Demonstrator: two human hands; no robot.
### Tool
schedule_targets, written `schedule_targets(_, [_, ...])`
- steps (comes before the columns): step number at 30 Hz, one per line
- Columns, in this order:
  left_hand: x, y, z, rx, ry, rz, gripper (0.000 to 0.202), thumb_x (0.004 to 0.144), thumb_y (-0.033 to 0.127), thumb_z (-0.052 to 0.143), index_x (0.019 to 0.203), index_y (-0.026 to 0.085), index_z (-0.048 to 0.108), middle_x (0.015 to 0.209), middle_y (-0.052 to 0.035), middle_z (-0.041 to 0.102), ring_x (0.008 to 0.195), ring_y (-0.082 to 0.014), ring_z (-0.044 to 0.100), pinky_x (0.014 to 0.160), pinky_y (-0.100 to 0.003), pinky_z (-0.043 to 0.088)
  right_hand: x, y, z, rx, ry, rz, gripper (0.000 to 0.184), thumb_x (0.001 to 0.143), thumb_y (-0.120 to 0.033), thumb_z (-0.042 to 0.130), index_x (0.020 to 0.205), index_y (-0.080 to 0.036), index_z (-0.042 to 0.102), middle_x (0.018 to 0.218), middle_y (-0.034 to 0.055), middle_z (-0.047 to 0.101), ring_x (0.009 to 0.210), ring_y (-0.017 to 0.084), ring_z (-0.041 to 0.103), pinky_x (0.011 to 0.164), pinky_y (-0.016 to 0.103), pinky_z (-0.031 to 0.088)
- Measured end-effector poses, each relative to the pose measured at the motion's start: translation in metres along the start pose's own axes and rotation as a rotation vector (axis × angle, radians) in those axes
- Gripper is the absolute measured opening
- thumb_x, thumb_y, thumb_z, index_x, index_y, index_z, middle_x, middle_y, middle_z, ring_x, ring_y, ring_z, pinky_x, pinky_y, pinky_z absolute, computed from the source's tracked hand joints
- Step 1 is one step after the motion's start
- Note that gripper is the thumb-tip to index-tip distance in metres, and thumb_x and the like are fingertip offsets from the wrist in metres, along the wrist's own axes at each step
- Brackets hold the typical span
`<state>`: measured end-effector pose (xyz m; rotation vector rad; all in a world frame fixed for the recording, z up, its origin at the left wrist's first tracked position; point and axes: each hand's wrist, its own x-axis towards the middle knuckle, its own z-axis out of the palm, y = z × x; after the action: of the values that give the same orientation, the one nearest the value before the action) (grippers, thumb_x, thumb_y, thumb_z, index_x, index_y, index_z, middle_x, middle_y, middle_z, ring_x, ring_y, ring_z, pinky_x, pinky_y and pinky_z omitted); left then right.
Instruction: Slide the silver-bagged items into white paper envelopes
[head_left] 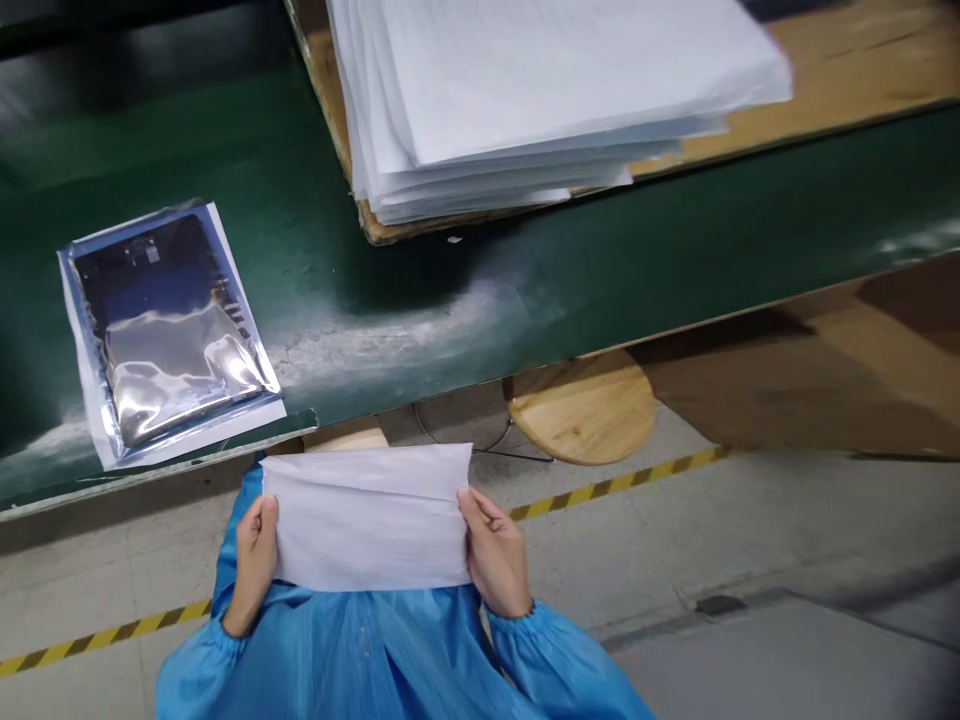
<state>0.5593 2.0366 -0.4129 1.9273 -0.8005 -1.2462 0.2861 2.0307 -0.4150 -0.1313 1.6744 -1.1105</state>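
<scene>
Between my two hands a white sheet, thin and slightly creased, is held out flat in front of my blue smock. My left hand pinches its left edge, thumb on top. At the right edge my right hand grips it in the same way, with thumb and fingers pressed together. Whether it is a single sheet or a flat bag, I cannot tell. On the green table to the left lies a shiny silver antistatic bag with a dark flat panel-like item inside, resting on a white sheet that shows around its edges.
A tall stack of white sheets sits on a brown board on the green table. Under the table edge stands a round wooden stool. Yellow-black tape marks the floor. Brown cardboard is at the right.
</scene>
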Motion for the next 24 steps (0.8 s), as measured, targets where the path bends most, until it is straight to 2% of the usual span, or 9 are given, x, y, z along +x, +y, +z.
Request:
schedule_targets(2, [-0.003,-0.001,-0.001,0.003,0.0,-0.005,0.05,0.074,0.067,0.049,0.063,0.018,0.051,0.061,0.0022,0.047,0.061,-0.0131,0.042,0.056,-0.022,0.036,0.001,0.002,-0.002,-0.05,0.01,-0.049,0.044,0.064,-0.048,0.075,0.096,-0.019,0.067,0.08,0.0019,0.074,0.08,0.02,0.067,0.075,0.033,0.053])
schedule_targets(5, [-0.009,-0.003,-0.003,0.013,-0.001,-0.015,0.049,0.073,0.067,0.05,0.063,0.018,0.052,0.063,0.0018,0.05,0.063,-0.0138,0.044,0.059,-0.023,0.037,0.005,0.001,-0.003,-0.097,-0.093,-0.072,0.042,0.064,-0.053,0.073,0.087,-0.019,0.067,0.077,0.0028,0.073,0.072,0.02,0.066,0.068,0.032,0.052])
schedule_targets(7, [-0.014,-0.006,-0.005,0.036,-0.011,-0.054,0.05,0.072,0.068,0.05,0.062,0.019,0.052,0.061,0.0019,0.051,0.062,-0.0147,0.045,0.058,-0.024,0.038,0.006,0.001,-0.004,-0.13,-0.091,-0.087,0.039,0.061,-0.051,0.075,0.081,-0.019,0.067,0.072,0.0023,0.072,0.068,0.019,0.064,0.065,0.03,0.051])
schedule_targets(11, [-0.023,-0.011,-0.01,0.057,-0.049,-0.157,0.054,0.068,0.074,0.047,0.062,0.021,0.055,0.063,-0.0006,0.058,0.067,-0.0194,0.054,0.063,-0.027,0.044,0.0,0.007,-0.017,-0.184,-0.047,-0.104,0.044,0.062,-0.048,0.076,0.095,-0.021,0.067,0.087,0.0025,0.073,0.084,0.02,0.063,0.079,0.03,0.049])
schedule_targets(13, [-0.023,-0.007,-0.013,0.03,-0.124,-0.193,0.054,0.066,0.072,0.053,0.074,0.02,0.06,0.076,-0.0036,0.066,0.079,-0.0227,0.06,0.074,-0.031,0.048,-0.005,0.007,-0.029,-0.187,-0.214,0.026,0.053,0.064,-0.046,0.076,0.109,-0.023,0.062,0.097,0.0039,0.072,0.094,0.021,0.063,0.087,0.033,0.047])
schedule_targets(15, [-0.021,0.0,-0.016,0.003,-0.246,-0.224,0.057,0.063,0.063,0.064,0.099,0.018,0.06,0.101,-0.0074,0.068,0.097,-0.0251,0.061,0.088,-0.034,0.047,-0.009,0.003,-0.042,-0.139,-0.484,0.181,0.063,0.063,-0.04,0.078,0.12,-0.025,0.055,0.105,0.0049,0.07,0.098,0.022,0.063,0.091,0.037,0.046])
schedule_targets(18, [-0.015,0.011,-0.017,0.014,-0.362,-0.222,0.078,0.056,0.045,0.077,0.123,0.019,0.048,0.127,-0.0116,0.058,0.116,-0.0267,0.054,0.098,-0.036,0.043,-0.011,-0.007,-0.052,-0.086,-0.734,0.202,0.082,0.055,-0.027,0.084,0.128,-0.028,0.047,0.117,0.005,0.065,0.105,0.022,0.061,0.096,0.039,0.044])
schedule_targets(21, [-0.012,0.012,-0.011,0.064,-0.337,-0.198,0.081,0.05,0.042,0.08,0.12,0.015,0.049,0.123,-0.0147,0.06,0.113,-0.0301,0.056,0.097,-0.04,0.045,-0.006,-0.006,-0.045,-0.169,-0.68,0.1,0.079,0.054,-0.024,0.084,0.125,-0.026,0.049,0.108,0.0044,0.069,0.095,0.021,0.065,0.089,0.038,0.049])
schedule_targets(24, [-0.012,0.003,-0.003,0.127,-0.198,-0.196,0.069,0.052,0.049,0.074,0.106,0.011,0.055,0.107,-0.0165,0.067,0.1,-0.0334,0.063,0.09,-0.046,0.048,0.001,0.009,-0.034,-0.27,-0.514,0.047,0.055,0.057,-0.032,0.083,0.106,-0.02,0.06,0.075,0.0015,0.073,0.066,0.018,0.067,0.065,0.032,0.055])
